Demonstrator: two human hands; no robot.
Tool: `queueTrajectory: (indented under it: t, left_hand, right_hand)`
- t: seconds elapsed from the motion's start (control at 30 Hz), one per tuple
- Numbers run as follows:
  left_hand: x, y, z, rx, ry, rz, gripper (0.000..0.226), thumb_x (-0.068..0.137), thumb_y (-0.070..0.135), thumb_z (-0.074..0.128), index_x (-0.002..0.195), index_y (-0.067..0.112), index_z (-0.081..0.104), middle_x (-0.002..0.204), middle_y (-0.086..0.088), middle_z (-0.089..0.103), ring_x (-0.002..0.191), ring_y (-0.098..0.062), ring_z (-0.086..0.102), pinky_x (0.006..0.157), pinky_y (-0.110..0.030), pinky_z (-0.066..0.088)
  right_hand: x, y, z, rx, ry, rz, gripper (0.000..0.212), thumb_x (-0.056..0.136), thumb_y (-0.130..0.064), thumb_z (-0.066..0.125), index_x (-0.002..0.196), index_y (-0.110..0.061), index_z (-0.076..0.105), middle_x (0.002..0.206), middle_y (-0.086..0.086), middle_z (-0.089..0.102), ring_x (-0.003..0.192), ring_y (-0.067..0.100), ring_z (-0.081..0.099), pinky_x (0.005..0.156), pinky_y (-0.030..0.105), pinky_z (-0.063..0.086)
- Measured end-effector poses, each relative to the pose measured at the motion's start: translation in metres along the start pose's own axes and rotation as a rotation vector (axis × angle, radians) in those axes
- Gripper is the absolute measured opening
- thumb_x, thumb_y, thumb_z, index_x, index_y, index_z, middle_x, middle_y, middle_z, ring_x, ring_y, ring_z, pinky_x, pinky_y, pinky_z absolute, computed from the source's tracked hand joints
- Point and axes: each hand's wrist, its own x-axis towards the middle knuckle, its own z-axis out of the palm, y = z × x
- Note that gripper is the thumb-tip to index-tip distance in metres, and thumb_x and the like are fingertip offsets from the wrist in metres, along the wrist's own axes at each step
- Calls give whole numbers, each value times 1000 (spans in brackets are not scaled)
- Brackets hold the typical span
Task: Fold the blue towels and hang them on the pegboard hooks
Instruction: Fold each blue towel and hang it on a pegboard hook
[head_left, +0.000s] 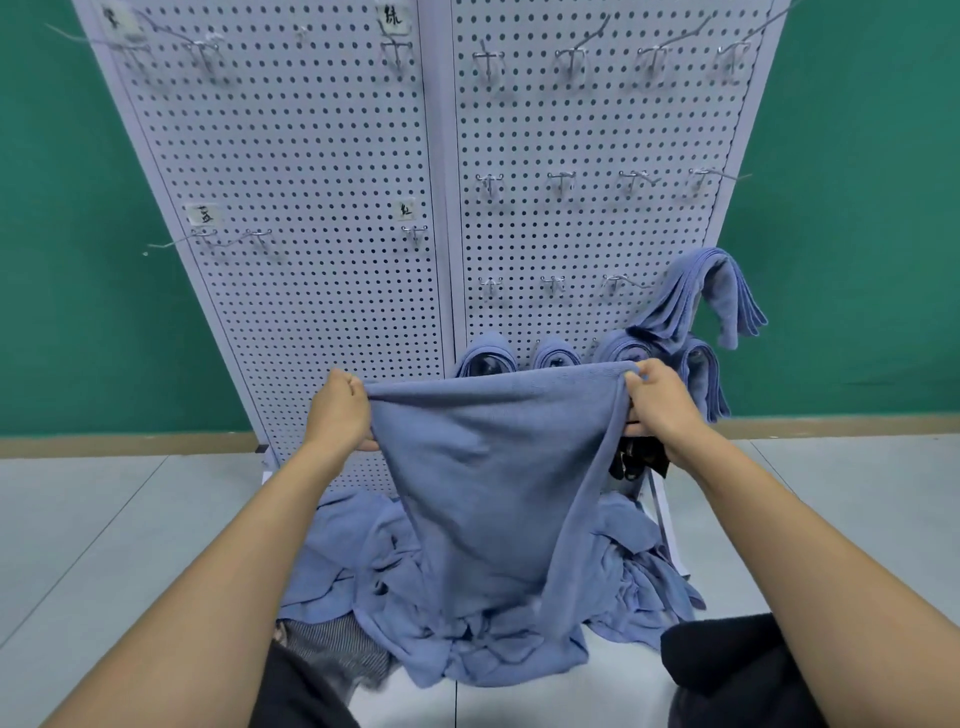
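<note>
Head view. Shows a blue towel (493, 457) held up in the air in front of the lower part of the pegboard (311, 208), just above a loose pile of blue towels (353, 566) on the floor (104, 519). Hangs from its top edge, stretched left to right between the left hand (340, 410) and the right hand (660, 402). Gripped at each bunched top corner by tightly curled fingers (641, 371), nothing else held. Runs with its long axis downward, narrowing toward a bottom end that blends into the pile, so cannot tell whether lifted fully clear. Looks light, soft and floppy, with no stiffness of its own. Likely sags and twists wherever left unsupported, yet seems unlikely to slip given the napped weave, and not fragile. Probably best taken at the corners or along a hem and pulled taut before bringing edges together. Farther off and to the right, shows folded towels (696, 296) draped over the lower hooks, with bare hooks (561, 182) higher up on the right panel.
</note>
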Motion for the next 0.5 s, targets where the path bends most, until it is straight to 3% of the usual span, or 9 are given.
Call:
queueTrajectory:
  t: [0.1,0.17,0.3,0.37,0.43,0.5]
  left_hand:
    - [3,-5,-3,-63,-65,-92,26,100,11,27,77,8,40,76,-13,49,59,-26,56,47,-32,51]
    - [5,-4,-5,-184,-74,-135,27,98,7,32,74,9,44,72,-10,49,60,-21,50,57,-32,51]
    - [11,-5,-12,-164,-38,-102,28,97,8,37,70,11,42,70,-7,41,66,-21,42,70,-36,48]
    - [9,-5,-10,-191,-84,-134,26,97,7,32,74,9,43,68,-7,43,66,-22,45,67,-34,53]
    - [4,0,-9,-392,-137,-192,29,99,7,32,76,7,49,60,-6,54,56,-20,55,50,-26,53]
    - [1,6,-11,-769,-263,-278,32,104,24,33,88,7,55,68,-3,66,60,-15,64,51,-25,52]
  right_hand:
    - [-1,3,0,78,-64,32,15,102,-16,33,94,-11,46,74,6,45,64,17,43,58,32,49]
    - [0,2,1,189,-104,57,19,99,-11,36,83,-15,46,68,5,39,53,12,37,52,26,38]
    - [2,1,-2,363,-104,87,25,96,-23,49,72,-24,44,60,-3,33,51,9,29,54,26,26]
    - [3,2,-2,379,-100,104,28,97,-28,51,71,-24,45,57,-5,34,49,8,29,54,25,25]
    - [3,-2,-1,459,-86,108,26,99,-28,49,73,-22,49,58,-4,43,53,10,37,55,25,30]
    - [2,-8,-3,628,-150,98,27,100,-33,45,83,-16,59,68,-1,63,64,13,56,62,25,40]
